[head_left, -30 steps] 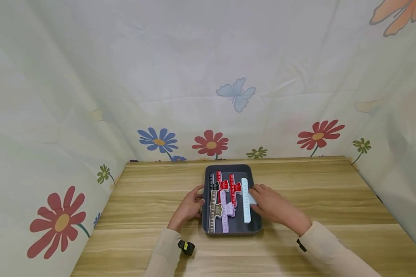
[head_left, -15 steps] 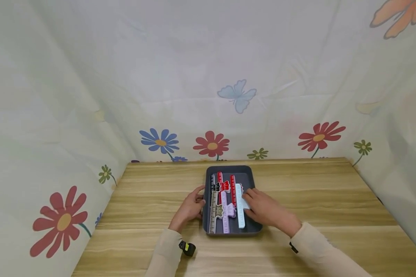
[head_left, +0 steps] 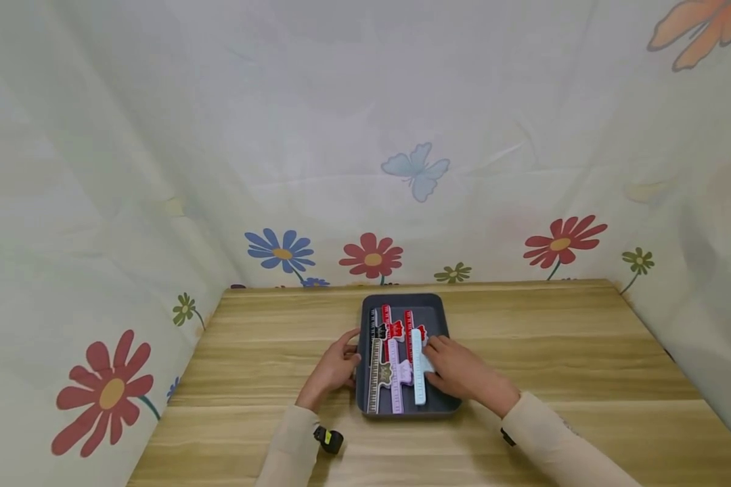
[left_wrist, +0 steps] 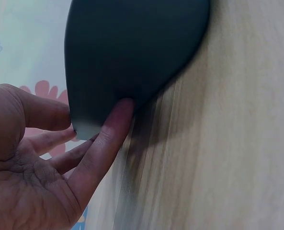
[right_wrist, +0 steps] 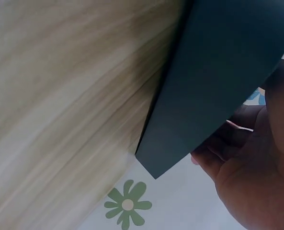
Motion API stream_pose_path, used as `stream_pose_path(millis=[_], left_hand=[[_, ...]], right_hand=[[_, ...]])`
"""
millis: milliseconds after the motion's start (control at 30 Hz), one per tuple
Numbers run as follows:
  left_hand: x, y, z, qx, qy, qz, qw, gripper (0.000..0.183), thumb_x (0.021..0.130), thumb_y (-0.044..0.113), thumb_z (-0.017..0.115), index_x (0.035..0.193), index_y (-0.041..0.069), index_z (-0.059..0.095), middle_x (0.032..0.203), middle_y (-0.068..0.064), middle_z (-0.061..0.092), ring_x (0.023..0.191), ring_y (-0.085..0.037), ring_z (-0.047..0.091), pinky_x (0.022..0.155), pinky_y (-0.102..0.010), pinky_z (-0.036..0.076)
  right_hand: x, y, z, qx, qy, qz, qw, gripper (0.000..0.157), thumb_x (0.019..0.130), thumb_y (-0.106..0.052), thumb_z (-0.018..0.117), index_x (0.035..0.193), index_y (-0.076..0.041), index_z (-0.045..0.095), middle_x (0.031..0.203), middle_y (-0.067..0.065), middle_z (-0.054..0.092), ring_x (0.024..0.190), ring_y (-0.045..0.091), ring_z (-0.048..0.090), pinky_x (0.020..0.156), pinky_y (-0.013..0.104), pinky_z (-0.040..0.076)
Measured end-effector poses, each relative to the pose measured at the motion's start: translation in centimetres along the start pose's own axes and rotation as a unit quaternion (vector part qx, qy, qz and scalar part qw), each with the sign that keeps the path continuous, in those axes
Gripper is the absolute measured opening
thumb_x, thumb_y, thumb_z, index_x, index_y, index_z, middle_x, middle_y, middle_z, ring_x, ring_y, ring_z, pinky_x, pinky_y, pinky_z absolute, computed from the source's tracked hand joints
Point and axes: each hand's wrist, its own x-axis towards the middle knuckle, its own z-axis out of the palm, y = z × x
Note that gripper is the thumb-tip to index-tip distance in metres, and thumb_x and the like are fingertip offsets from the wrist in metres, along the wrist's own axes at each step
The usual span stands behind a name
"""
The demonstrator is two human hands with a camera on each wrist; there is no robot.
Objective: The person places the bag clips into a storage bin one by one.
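Several long clips with piano-key prints and shaped grip tabs lie in a dark grey tray. My left hand holds the tray's left side; in the left wrist view, a finger presses the outer wall and the thumb tip goes behind the rim. My right hand reaches over the right rim and pinches the tab of a light blue clip. That clip stands beside a lilac clip, partly covering a red clip. In the right wrist view, the tray wall hides the fingertips.
Left in the tray lie a black clip, another red clip and a brown clip. The tray stands on a wooden table. A flower-printed curtain encloses the back and sides.
My right hand has moved left with the light blue clip, from the tray's right side to beside the lilac clip. My left hand has stayed at the tray.
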Motion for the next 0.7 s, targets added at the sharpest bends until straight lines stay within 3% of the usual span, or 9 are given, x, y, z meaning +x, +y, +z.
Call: stream_pose_path(millis=[233, 700], left_hand=[[0.01, 0.00, -0.05, -0.004, 0.000, 0.002, 1.0000, 0.060, 0.098, 0.002, 0.046, 0.154, 0.017, 0.030, 0.140, -0.029, 0.050, 0.097, -0.027, 0.065, 0.054, -0.039, 0.060], [0.13, -0.08, -0.09, -0.013, 0.002, -0.002, 0.9999, 0.060, 0.098, 0.002, 0.046, 0.154, 0.018, 0.031, 0.140, -0.029, 0.050, 0.100, -0.029, 0.065, 0.055, -0.040, 0.061]], right_hand=[[-0.03, -0.04, 0.43, -0.001, 0.002, 0.001, 1.000, 0.049, 0.094, -0.034, 0.064, 0.129, 0.000, 0.060, 0.124, 0.014, 0.060, 0.114, 0.027, 0.057, 0.102, 0.044, 0.050], [-0.34, -0.27, 0.21, 0.010, -0.010, 0.023, 1.000, 0.064, 0.090, -0.037, 0.069, 0.138, 0.002, 0.052, 0.134, 0.017, 0.056, 0.125, 0.032, 0.053, 0.109, 0.046, 0.045]])
